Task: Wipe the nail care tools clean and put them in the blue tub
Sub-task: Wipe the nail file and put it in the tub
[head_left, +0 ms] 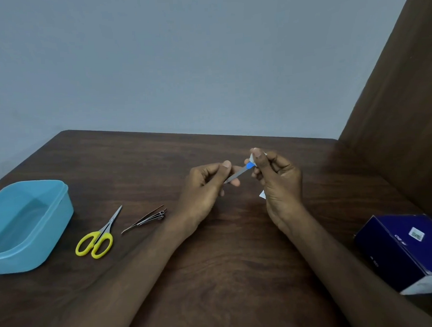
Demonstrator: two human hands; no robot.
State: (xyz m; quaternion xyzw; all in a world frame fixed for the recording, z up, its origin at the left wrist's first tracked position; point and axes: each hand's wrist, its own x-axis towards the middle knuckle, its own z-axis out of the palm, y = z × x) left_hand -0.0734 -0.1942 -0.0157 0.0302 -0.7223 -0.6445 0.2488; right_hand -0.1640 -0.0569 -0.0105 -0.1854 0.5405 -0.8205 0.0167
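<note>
Above the middle of the table, my left hand (206, 186) pinches the metal end of a slim nail file (238, 174) with a blue handle. My right hand (276, 182) grips the file's blue end together with a small white wipe (262, 194), whose corner pokes out below the palm. The blue tub (48, 237) stands at the left with nothing visible inside. Yellow-handled scissors (98, 238) lie on the table right of the tub. A metal nail clipper with tweezers (147, 218) lies just right of the scissors.
A dark blue box (404, 251) sits at the right near the table edge. A brown panel (402, 108) rises along the right side. The wooden table (227, 262) meets a grey wall at the back.
</note>
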